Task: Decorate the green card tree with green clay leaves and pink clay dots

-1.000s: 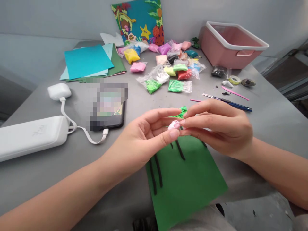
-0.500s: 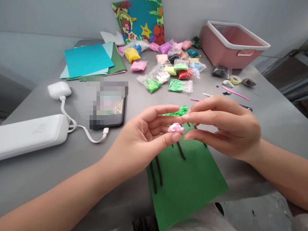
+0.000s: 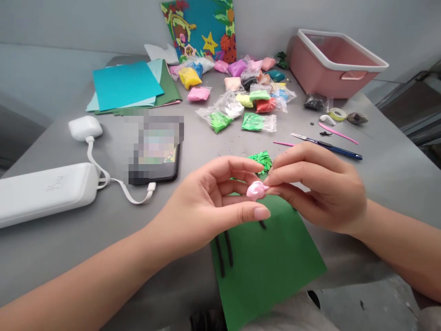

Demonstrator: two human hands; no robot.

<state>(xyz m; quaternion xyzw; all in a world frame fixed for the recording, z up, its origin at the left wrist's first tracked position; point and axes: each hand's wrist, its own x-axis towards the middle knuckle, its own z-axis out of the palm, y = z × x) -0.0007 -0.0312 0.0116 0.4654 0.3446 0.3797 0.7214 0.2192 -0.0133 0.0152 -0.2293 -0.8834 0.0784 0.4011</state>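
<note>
A small lump of soft pink and white modelling clay (image 3: 255,190) is up over the green sheet (image 3: 272,266). My right hand (image 3: 320,186) pinches its right end between thumb and fingertips. My left hand (image 3: 223,202) cups around the lump from the left, its thumb stretched out below and apart from it, its fingers curved behind. Whether those fingers touch the clay I cannot tell. Dark strips (image 3: 228,248) lie on the green sheet, and green clay pieces (image 3: 262,161) cover its far part, partly hidden by my hands.
Bagged coloured clay (image 3: 260,95) lies across the back, before a decorated sea picture (image 3: 206,32). A pink bin (image 3: 320,69) stands back right. A blue craft knife (image 3: 339,148) and pink tool (image 3: 337,132) lie right. Phone (image 3: 158,151), power bank (image 3: 48,193) and coloured sheets (image 3: 126,87) are left.
My left thumb has come away from the clay and lowered. My right fingertips have closed on the clay's right end, and the lump has shifted slightly right and down.
</note>
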